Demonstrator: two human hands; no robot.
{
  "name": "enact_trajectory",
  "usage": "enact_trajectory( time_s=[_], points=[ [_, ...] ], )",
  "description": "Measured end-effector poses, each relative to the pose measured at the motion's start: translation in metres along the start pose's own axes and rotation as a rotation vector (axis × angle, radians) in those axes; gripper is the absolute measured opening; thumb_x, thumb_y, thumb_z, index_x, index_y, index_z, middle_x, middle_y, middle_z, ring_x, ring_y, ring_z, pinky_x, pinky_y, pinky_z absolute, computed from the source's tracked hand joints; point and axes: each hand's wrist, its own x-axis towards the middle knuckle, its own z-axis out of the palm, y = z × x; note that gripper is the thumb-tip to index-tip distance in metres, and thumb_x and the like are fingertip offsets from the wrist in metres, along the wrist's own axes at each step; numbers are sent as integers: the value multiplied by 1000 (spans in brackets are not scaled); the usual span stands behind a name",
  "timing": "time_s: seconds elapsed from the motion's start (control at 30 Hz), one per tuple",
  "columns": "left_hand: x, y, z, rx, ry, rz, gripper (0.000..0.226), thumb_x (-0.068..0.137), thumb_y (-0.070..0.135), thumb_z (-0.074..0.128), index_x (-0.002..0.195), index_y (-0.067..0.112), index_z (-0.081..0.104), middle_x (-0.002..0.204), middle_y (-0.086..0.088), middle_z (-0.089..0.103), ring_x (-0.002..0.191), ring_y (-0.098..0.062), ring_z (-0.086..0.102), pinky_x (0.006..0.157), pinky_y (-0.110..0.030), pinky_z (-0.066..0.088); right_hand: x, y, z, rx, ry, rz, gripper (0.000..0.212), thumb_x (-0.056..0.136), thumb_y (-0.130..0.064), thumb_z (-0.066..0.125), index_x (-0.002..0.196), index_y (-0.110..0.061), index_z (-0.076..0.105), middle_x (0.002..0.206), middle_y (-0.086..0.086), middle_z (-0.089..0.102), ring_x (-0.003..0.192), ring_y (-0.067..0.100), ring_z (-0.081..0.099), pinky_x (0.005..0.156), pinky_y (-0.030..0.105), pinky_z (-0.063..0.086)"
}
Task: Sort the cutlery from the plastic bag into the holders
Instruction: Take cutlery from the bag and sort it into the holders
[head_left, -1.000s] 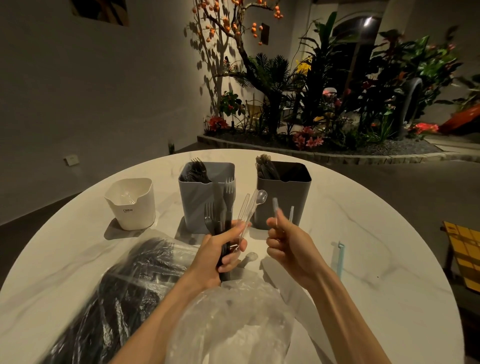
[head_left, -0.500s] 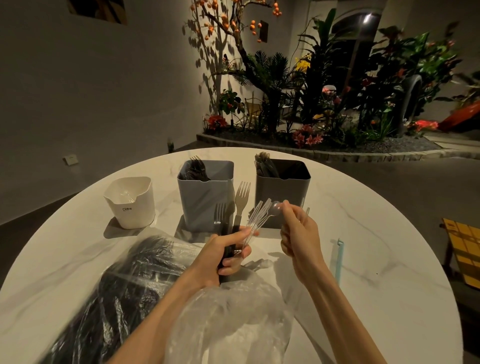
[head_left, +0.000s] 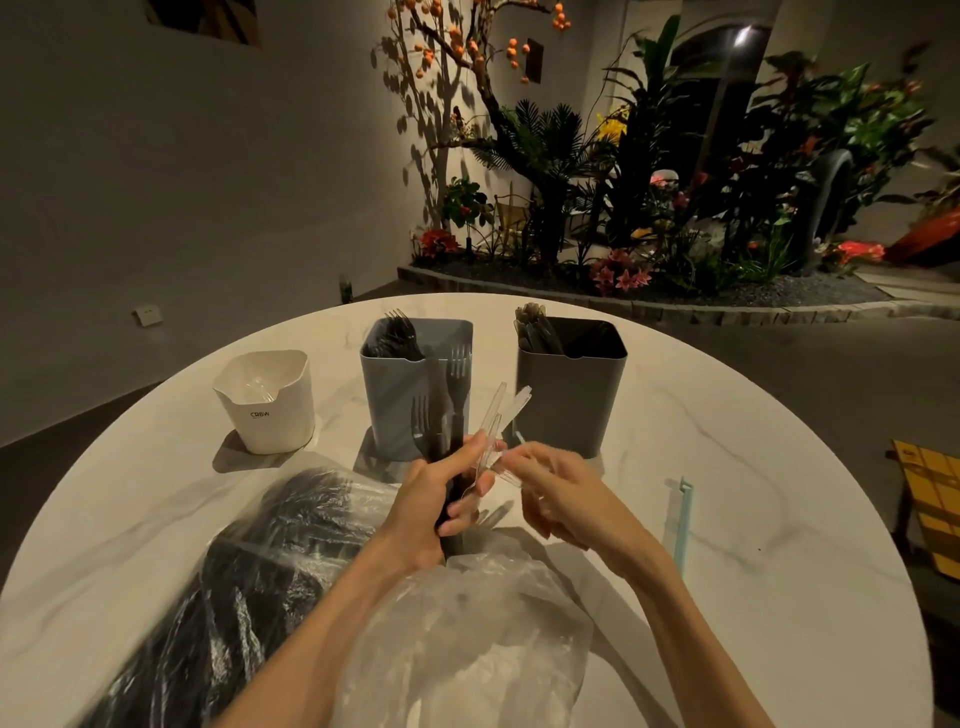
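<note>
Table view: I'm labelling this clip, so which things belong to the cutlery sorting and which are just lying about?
Job:
left hand holding black forks
plastic bag
white holder
grey holder
dark holder

Lying about:
blue stick
indoor plants

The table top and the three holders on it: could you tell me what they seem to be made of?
Table top: likely polished marble or a look-alike, white with grey veins. White holder, blue-grey holder and dark grey holder: probably matte plastic, with smooth, rounded, moulded walls.
</note>
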Motion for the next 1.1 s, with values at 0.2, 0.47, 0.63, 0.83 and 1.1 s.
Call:
enact_trajectory(
  time_s=[0.2, 0.47, 0.63, 0.83, 1.1],
  points=[
    [1, 0, -1, -110, -51, -23, 39, 92, 33, 60, 122, 8, 65, 65, -4, 48, 39, -5, 30, 34, -17, 19, -3, 1, -7, 110, -8, -63, 42, 104, -35, 41, 89, -1, 60, 56, 6, 55, 45, 15, 50, 46, 20, 44],
    [1, -4, -2, -86, -296, -146, 38, 99, 34, 54, 123, 4, 62, 62, -3, 42, 42, -7, 29, 34, -18, 24, 4, -5, -6, 481, 331, -41, 39, 89, -48, 62, 95, -9, 68, 52, 1, 40, 44, 9, 29, 42, 19, 26],
    [0, -9, 4, -6, -272, -154, 55, 90, 40, 68, 124, -1, 56, 61, -3, 45, 41, -7, 30, 35, -17, 23, 3, -4, -4, 500, 428, -72, 24, 89, -40, 68, 90, -19, 80, 49, -1, 42, 44, 9, 29, 42, 20, 26],
    [3, -9, 3, 18, -108, -78, 56, 79, 45, 76, 111, 4, 55, 61, -6, 41, 36, -8, 27, 38, -24, 13, 5, -3, -4, 548, 484, -52, 32, 99, -36, 56, 92, -14, 78, 51, -4, 45, 45, 6, 33, 43, 17, 26],
    [1, -7, 5, 21, -4, 15, 53, 88, 38, 61, 120, -4, 53, 57, -3, 45, 35, -7, 25, 34, -21, 15, 1, -4, -20, 858, 533, 32, 38, 104, -28, 48, 73, -11, 61, 52, -2, 42, 44, 7, 32, 43, 19, 26]
  ],
)
